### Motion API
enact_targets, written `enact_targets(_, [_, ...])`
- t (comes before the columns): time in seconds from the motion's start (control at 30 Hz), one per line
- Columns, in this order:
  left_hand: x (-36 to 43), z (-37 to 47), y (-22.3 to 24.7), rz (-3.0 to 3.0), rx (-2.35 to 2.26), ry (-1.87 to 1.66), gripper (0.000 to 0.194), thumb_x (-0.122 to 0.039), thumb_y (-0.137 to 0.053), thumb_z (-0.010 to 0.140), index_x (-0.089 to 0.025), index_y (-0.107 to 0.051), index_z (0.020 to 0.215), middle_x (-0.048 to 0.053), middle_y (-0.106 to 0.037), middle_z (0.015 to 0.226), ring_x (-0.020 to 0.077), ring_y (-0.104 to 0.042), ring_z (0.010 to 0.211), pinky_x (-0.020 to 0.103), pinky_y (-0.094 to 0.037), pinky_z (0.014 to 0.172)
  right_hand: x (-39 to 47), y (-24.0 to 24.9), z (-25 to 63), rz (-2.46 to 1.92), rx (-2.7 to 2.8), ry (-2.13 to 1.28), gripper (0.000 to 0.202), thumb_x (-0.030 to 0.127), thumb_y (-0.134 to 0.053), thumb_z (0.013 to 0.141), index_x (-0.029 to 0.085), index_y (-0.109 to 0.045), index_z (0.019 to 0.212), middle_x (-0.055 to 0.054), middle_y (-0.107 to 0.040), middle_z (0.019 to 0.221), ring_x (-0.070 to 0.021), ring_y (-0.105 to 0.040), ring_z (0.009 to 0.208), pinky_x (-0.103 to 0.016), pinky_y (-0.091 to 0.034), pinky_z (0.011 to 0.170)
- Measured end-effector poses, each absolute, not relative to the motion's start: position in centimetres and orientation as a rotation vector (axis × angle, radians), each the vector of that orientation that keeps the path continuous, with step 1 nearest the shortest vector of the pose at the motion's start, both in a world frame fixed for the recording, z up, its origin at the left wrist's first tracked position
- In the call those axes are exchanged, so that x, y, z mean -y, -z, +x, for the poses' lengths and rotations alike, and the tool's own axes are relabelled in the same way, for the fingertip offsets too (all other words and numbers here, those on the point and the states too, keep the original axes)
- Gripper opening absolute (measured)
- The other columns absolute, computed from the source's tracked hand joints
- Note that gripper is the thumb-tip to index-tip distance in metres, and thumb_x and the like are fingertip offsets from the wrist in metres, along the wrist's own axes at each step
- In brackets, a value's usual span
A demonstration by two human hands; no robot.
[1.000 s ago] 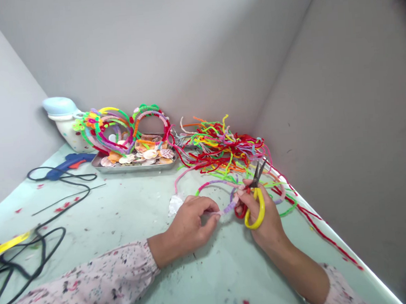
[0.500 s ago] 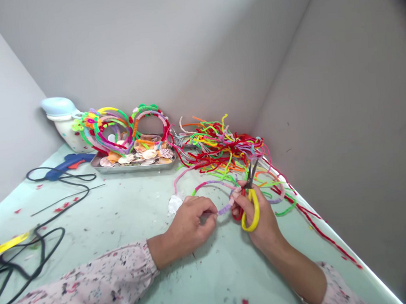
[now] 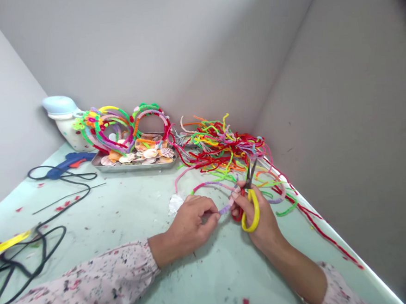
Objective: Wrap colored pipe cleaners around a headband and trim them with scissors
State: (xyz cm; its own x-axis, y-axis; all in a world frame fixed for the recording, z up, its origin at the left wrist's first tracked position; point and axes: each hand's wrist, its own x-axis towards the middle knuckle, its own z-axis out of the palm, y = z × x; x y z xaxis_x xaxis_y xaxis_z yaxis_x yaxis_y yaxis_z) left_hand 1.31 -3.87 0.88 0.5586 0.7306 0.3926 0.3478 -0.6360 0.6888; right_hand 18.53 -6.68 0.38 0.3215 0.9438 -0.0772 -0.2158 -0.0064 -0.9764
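The left hand (image 3: 191, 224) and right hand (image 3: 265, 218) are pinching the fuzzy band (image 3: 225, 209) between them; the right is also carrying scissors (image 3: 248, 185), apparently leaving its fingertips free. The stem pile (image 3: 220, 147) is crowding the far right; the right edge of the tabletop (image 3: 140, 207) is running nearby, with more room leftward.

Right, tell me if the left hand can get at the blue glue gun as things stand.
Probably, but not without letting go: the left hand is pinching the wrapped band. The blue glue gun looks uncovered, with just its low-lying black cord on the near side.
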Motion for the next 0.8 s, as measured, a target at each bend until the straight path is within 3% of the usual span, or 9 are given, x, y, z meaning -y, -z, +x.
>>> enact_targets(0.13, [3.8, 1.2, -0.8, 2.238, -0.883, -0.915, 0.006, -0.022, -0.058, 0.084, -0.018, -0.062, 0.084, 0.0, -0.064, 0.076, 0.0152, -0.055, 0.075, 0.03, -0.04, 0.076, 6.5, -0.2, 18.9, -1.152, 0.724, -1.121, 0.039, 0.037, -0.073, 0.074, 0.023, -0.052, 0.104, 0.005, -0.062, 0.066, -0.0094, -0.052, 0.049, -0.019, -0.041, 0.045])
enact_targets(0.27, [3.7, 1.2, -0.7, 2.262, -0.932, -0.951, 0.019, -0.021, -0.065, 0.079, -0.018, -0.062, 0.097, 0.003, -0.066, 0.086, 0.0183, -0.057, 0.083, 0.033, -0.04, 0.081, 6.1, 0.1, 19.6, -1.055, 0.651, -1.167, 0.036, 0.033, -0.075, 0.071, 0.022, -0.054, 0.098, 0.005, -0.061, 0.066, -0.0089, -0.052, 0.05, -0.019, -0.042, 0.046])
enact_targets(0.53, [3.3, 1.1, -0.9, 2.314, -0.818, -0.955, 0.013, -0.023, -0.054, 0.091, -0.02, -0.066, 0.095, 0.002, -0.07, 0.084, 0.0169, -0.06, 0.082, 0.035, -0.038, 0.083, 5.8, -0.1, 20.1, -1.03, 0.648, -1.118, 0.034, 0.034, -0.076, 0.071, 0.022, -0.055, 0.096, 0.005, -0.061, 0.07, -0.0087, -0.053, 0.052, -0.019, -0.042, 0.047])
enact_targets(0.8, [3.1, 1.1, -0.6, 2.316, -0.906, -1.021, 0.011, -0.026, -0.059, 0.089, -0.02, -0.069, 0.091, 0.002, -0.071, 0.08, 0.0169, -0.061, 0.08, 0.033, -0.039, 0.08, 6.9, -0.6, 18.6, -1.217, 0.851, -1.134, 0.046, 0.045, -0.073, 0.075, 0.024, -0.051, 0.11, 0.005, -0.062, 0.062, -0.0113, -0.056, 0.051, -0.021, -0.044, 0.048])
